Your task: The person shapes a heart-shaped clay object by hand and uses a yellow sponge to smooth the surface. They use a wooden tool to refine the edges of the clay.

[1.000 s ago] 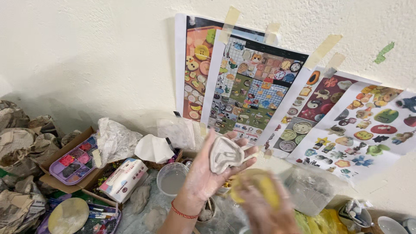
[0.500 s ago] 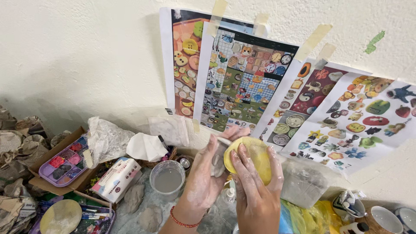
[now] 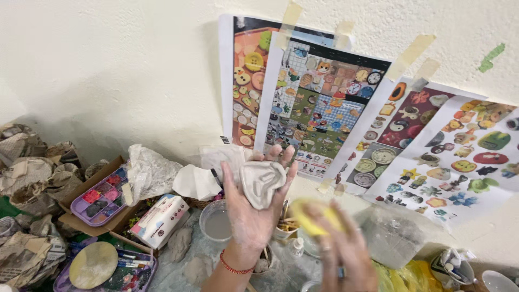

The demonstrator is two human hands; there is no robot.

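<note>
**Clay piece on an open palm, sponge in the other hand**

The left hand point(image 3: 254, 208) is raised palm up above the cluttered desk, its fingers point(image 3: 285, 158) straight and slightly spread, not curled. A pale grey clay piece point(image 3: 261, 183) lies flat on the palm and the base of the fingers, resting there rather than being pinched. The piece is roughly heart-shaped or triangular, with a raised rim and soft ridges inside; its surface looks matte and damp, and the same grey film coats the hand. A red bracelet point(image 3: 233, 266) circles that wrist.

The right hand point(image 3: 340, 251) sits lower and to the right, blurred by motion. Its fingers are curled around a yellow sponge point(image 3: 313, 216), gripping it from behind; how tightly cannot be told through the blur. Sponge and clay piece are near each other but apart.

Below the left hand a clear cup of cloudy water point(image 3: 216, 220) stands on the desk. Toward the left edge are a paint palette point(image 3: 101, 194) in a cardboard box and crumpled newspaper point(image 3: 27, 173). Printed picture sheets point(image 3: 324, 103) are taped to the wall behind.
</note>
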